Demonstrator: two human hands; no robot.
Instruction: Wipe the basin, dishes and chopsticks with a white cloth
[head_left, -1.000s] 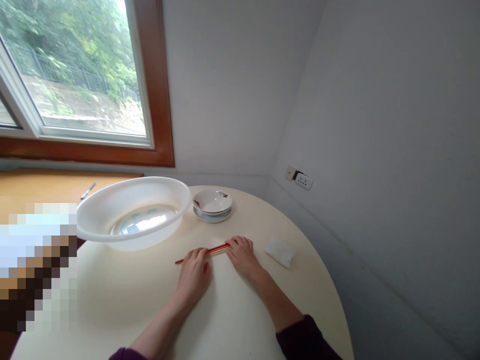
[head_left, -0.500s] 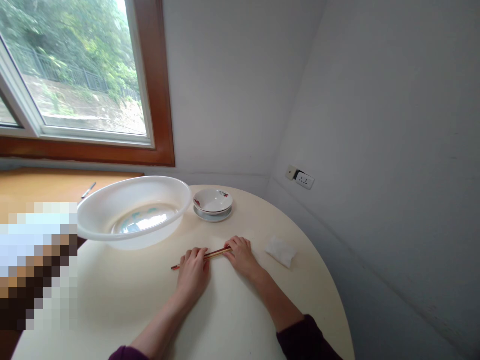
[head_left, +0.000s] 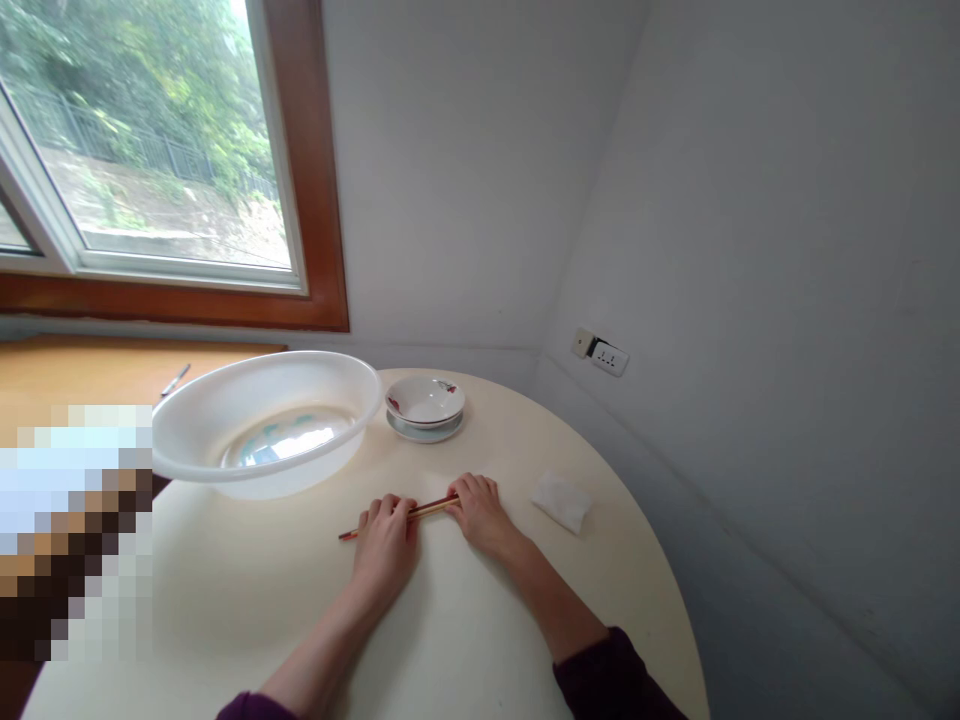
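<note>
A pair of chopsticks (head_left: pixel 432 508), dark reddish and light wood in colour, lies nearly level across the middle of the table. My left hand (head_left: pixel 386 538) is closed around them toward their left end, whose tips stick out past my fingers. On the right end, my right hand (head_left: pixel 477 512) is closed too, its fingers hiding that end. A short stretch of the chopsticks shows between the two hands. Beyond them stands a white bowl with red flowers (head_left: pixel 426 400), set on a plate (head_left: pixel 425 432).
A large translucent basin (head_left: pixel 266 475) stands at the left of the round cream table (head_left: pixel 480 640). A folded white tissue (head_left: pixel 561 502) lies right of my right hand. A pen (head_left: pixel 175 380) rests on the wooden desk (head_left: pixel 90 365). A wall socket (head_left: pixel 609 358) is at the back.
Both hands and the chopsticks have shifted very slightly to the left. The grip of each hand looks the same, and the bowl, basin and tissue stay in place.
</note>
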